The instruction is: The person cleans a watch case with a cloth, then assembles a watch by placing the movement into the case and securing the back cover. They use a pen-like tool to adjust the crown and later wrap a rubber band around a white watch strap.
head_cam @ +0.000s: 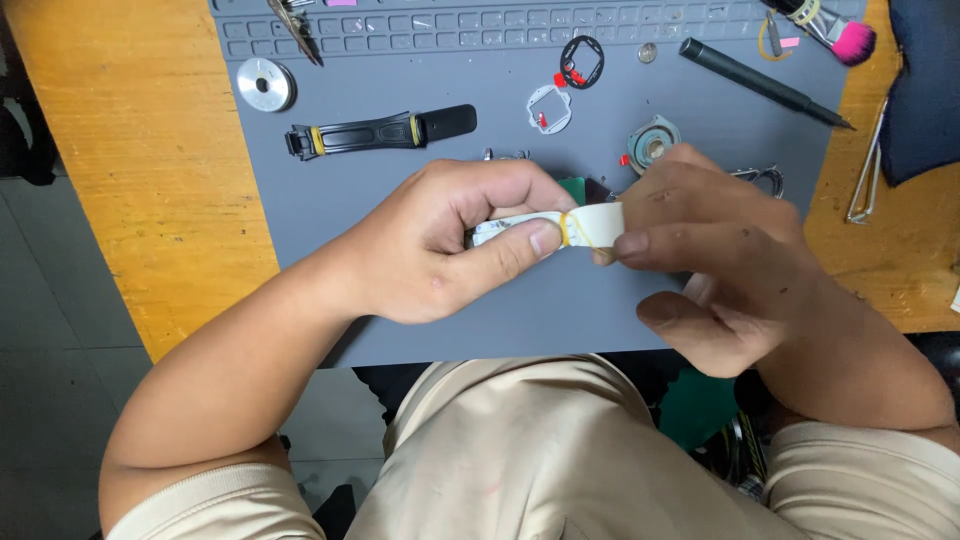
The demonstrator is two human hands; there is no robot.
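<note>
Head view is looking down on a grey work mat (420,310) lying on a wooden table (130,160), with both hands meeting over the middle of the mat. The left hand (440,240) is curling its fingers tightly around one end of a white watch strap (590,225), its thumb pressing along the top of the strap. The right hand (720,250) is pinching the other end of the same strap between thumb and forefinger, the remaining fingers folding loosely underneath. A thin yellow band (567,230) is circling the strap between the two hands. The strap is being held just above the mat, level and running left to right, close to the person's body.

Further back on the mat, a black watch strap (380,131) with yellow bands is lying flat, well apart from the hands. A round metal disc (264,84) is sitting near the mat's left edge. A white square frame (549,108) and a black ring (582,60) are resting near each other behind the hands, and a round metal watch part (652,143) is lying just beyond the right hand. A black pen-like tool (760,82) is lying at a slant toward the right, with a pink brush (845,38) at the top corner
</note>
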